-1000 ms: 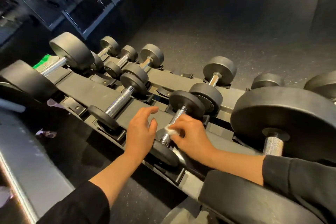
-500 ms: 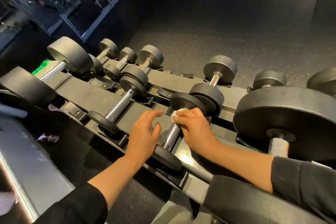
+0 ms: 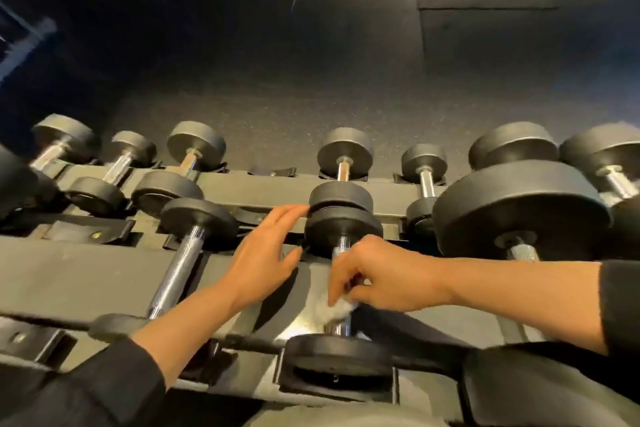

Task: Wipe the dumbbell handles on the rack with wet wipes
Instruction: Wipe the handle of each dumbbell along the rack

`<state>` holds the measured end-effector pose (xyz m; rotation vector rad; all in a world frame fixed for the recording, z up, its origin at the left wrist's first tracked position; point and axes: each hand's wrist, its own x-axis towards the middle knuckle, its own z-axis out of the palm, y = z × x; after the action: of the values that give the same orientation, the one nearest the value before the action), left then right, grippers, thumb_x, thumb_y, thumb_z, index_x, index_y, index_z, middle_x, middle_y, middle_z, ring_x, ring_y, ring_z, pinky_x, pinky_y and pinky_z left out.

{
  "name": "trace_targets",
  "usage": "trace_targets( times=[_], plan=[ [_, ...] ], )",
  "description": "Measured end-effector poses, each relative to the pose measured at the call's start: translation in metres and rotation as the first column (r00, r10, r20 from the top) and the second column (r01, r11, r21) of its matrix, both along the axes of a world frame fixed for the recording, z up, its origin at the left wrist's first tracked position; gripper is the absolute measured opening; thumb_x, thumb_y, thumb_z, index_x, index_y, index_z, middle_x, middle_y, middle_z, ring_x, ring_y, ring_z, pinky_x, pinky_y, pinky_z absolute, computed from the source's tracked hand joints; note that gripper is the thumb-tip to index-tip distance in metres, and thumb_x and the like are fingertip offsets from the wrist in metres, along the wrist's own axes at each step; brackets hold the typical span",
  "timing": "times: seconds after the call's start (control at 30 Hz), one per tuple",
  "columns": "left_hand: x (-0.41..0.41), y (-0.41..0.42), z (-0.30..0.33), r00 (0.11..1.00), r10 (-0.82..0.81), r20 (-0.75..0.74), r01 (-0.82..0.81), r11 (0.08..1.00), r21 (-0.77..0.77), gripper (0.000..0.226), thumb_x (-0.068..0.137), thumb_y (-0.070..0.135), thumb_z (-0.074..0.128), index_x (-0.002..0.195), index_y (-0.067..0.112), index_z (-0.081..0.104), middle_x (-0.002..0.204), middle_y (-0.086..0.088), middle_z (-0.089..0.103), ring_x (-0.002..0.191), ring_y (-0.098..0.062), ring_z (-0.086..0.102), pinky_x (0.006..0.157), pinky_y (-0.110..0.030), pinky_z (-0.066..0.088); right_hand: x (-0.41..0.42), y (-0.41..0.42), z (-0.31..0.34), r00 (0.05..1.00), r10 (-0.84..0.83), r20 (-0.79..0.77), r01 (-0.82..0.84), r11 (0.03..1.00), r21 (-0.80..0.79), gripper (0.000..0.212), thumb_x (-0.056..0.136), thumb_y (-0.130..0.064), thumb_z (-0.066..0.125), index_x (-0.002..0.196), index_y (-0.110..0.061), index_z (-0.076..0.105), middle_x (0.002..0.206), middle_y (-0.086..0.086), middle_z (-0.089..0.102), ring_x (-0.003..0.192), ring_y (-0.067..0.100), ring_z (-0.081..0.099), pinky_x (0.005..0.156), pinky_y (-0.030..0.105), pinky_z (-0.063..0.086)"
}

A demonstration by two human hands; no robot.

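My right hand curls round the chrome handle of the small dumbbell in front of me, pinching a crumpled white wet wipe against the lower part of that handle, just above the dumbbell's near head. My left hand hangs flat with fingers straight, gripping nothing, just left of this dumbbell, its fingertips close to the far head. The dumbbell lies across the rack, far head pointing away from me. Left of it lies 1 longer dumbbell with bare chrome showing. Right of it sits a much larger dumbbell. Beyond it, a further row of dumbbells lines the rack's back rail.
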<state>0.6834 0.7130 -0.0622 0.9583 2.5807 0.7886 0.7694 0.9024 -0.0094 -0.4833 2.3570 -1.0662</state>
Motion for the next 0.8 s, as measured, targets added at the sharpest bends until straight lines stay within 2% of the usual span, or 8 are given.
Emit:
trace_targets(
  times=[0.1, 0.17, 0.23, 0.33, 0.53, 0.63, 0.73, 0.8],
  plan=[
    [-0.016, -0.009, -0.008, 0.987, -0.157, 0.039, 0.155, 0.987, 0.043, 0.067, 0.087, 0.013, 0.064, 0.144, 0.029, 0.034, 0.145, 0.009, 0.04, 0.12, -0.008, 0.048, 0.105, -0.028, 0.041, -0.015, -0.015, 0.0, 0.937, -0.264, -0.229, 0.307, 0.935, 0.176, 0.023, 0.084, -0.002, 0.062, 0.102, -0.013, 0.072, 0.103, 0.001, 0.068, 0.094, 0.015, 0.06, 0.087, 0.029, 0.049],
    [-0.024, -0.014, -0.013, 0.969, -0.24, 0.053, 0.235, 0.968, 0.087, 0.069, 0.087, 0.015, 0.064, 0.146, 0.03, 0.031, 0.147, 0.01, 0.038, 0.123, -0.009, 0.046, 0.106, -0.028, 0.039, -0.022, -0.022, -0.01, 0.941, -0.179, -0.289, 0.28, 0.89, 0.361, 0.025, 0.082, -0.002, 0.061, 0.102, -0.013, 0.072, 0.104, 0.002, 0.067, 0.096, 0.017, 0.058, 0.088, 0.031, 0.048],
    [-0.029, -0.014, -0.018, 0.956, -0.289, 0.054, 0.279, 0.95, 0.142, 0.07, 0.087, 0.014, 0.064, 0.147, 0.028, 0.03, 0.149, 0.009, 0.036, 0.13, -0.01, 0.041, 0.11, -0.027, 0.032, -0.019, -0.031, -0.017, 0.967, -0.095, -0.234, 0.195, 0.87, 0.453, 0.027, 0.085, -0.006, 0.059, 0.107, -0.016, 0.071, 0.109, -0.002, 0.067, 0.093, 0.01, 0.049, 0.09, 0.014, 0.038],
    [-0.037, -0.008, -0.022, 0.929, -0.366, 0.045, 0.355, 0.921, 0.163, 0.071, 0.087, 0.014, 0.062, 0.148, 0.025, 0.027, 0.152, 0.005, 0.032, 0.136, -0.014, 0.036, 0.113, -0.03, 0.029, -0.009, -0.047, -0.01, 0.973, -0.166, -0.163, 0.226, 0.842, 0.491, 0.029, 0.09, -0.012, 0.054, 0.114, -0.021, 0.068, 0.116, -0.008, 0.064, 0.09, 0.004, 0.036, 0.09, 0.01, 0.032],
    [-0.068, -0.022, -0.034, 0.82, -0.573, -0.008, 0.567, 0.81, 0.147, 0.078, 0.09, 0.016, 0.057, 0.152, 0.031, 0.012, 0.157, 0.009, 0.019, 0.126, -0.019, 0.048, 0.102, -0.032, 0.042, 0.029, -0.054, 0.015, 0.838, -0.497, 0.226, 0.416, 0.85, 0.324, 0.022, 0.088, -0.007, 0.062, 0.107, -0.015, 0.072, 0.126, -0.01, 0.061, 0.102, -0.012, 0.052, 0.088, 0.003, 0.037],
    [-0.069, -0.027, -0.04, 0.795, -0.605, -0.037, 0.603, 0.783, 0.152, 0.083, 0.089, 0.013, 0.059, 0.152, 0.03, 0.008, 0.159, 0.008, 0.013, 0.105, -0.021, 0.062, 0.089, -0.033, 0.053, 0.028, -0.061, 0.018, 0.771, -0.564, 0.296, 0.475, 0.819, 0.323, 0.017, 0.086, -0.006, 0.065, 0.099, -0.011, 0.073, 0.123, -0.006, 0.063, 0.106, -0.011, 0.055, 0.09, 0.003, 0.039],
    [-0.068, -0.028, -0.048, 0.783, -0.621, -0.036, 0.615, 0.764, 0.193, 0.086, 0.087, 0.009, 0.06, 0.152, 0.028, 0.008, 0.16, 0.005, 0.009, 0.071, -0.013, 0.059, 0.064, -0.021, 0.052, 0.016, -0.071, 0.016, 0.79, -0.58, 0.197, 0.459, 0.774, 0.436, 0.019, 0.086, -0.011, 0.066, 0.102, -0.017, 0.072, 0.117, -0.005, 0.065, 0.103, 0.002, 0.058, 0.087, 0.007, 0.042],
    [-0.066, -0.028, -0.052, 0.79, -0.613, -0.013, 0.6, 0.768, 0.223, 0.085, 0.087, 0.009, 0.06, 0.152, 0.026, 0.008, 0.16, 0.004, 0.009, 0.072, -0.014, 0.06, 0.068, -0.02, 0.052, 0.006, -0.075, 0.009, 0.797, -0.603, -0.038, 0.528, 0.664, 0.53, 0.019, 0.087, -0.015, 0.065, 0.104, -0.018, 0.071, 0.11, -0.003, 0.065, 0.097, 0.007, 0.055, 0.085, 0.012, 0.042]
  ],
)
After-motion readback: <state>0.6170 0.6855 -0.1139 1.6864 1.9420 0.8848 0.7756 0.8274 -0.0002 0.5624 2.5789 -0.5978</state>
